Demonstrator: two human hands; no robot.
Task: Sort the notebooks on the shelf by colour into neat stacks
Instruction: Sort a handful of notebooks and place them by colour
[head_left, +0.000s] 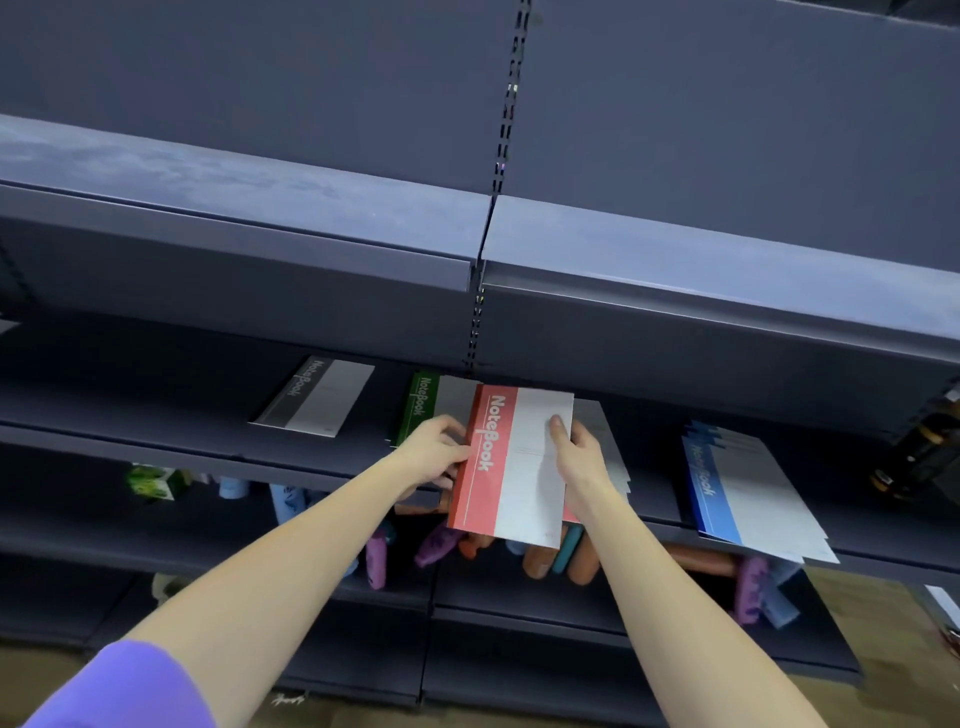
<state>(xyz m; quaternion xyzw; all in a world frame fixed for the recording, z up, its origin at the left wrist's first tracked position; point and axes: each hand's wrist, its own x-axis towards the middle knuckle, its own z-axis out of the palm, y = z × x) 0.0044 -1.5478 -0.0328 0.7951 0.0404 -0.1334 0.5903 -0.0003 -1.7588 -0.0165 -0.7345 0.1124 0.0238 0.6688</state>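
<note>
A red and white notebook (506, 467) is held over the front edge of the dark shelf (208, 452). My left hand (434, 452) grips its red spine edge. My right hand (574, 457) grips its right side, thumb lying on the white cover. Under it more notebooks fan out to the right (608, 441). A green notebook (415, 410) lies just behind my left hand, partly hidden. A black and grey notebook (317, 395) lies further left. A fanned stack of blue notebooks (743, 488) rests at the right, overhanging the shelf edge.
An upper shelf (467, 249) juts out overhead. The lower shelf (519, 608) holds several orange, purple and teal items and a green box (153, 480). Dark objects (924, 457) stand at the far right end of the notebook shelf.
</note>
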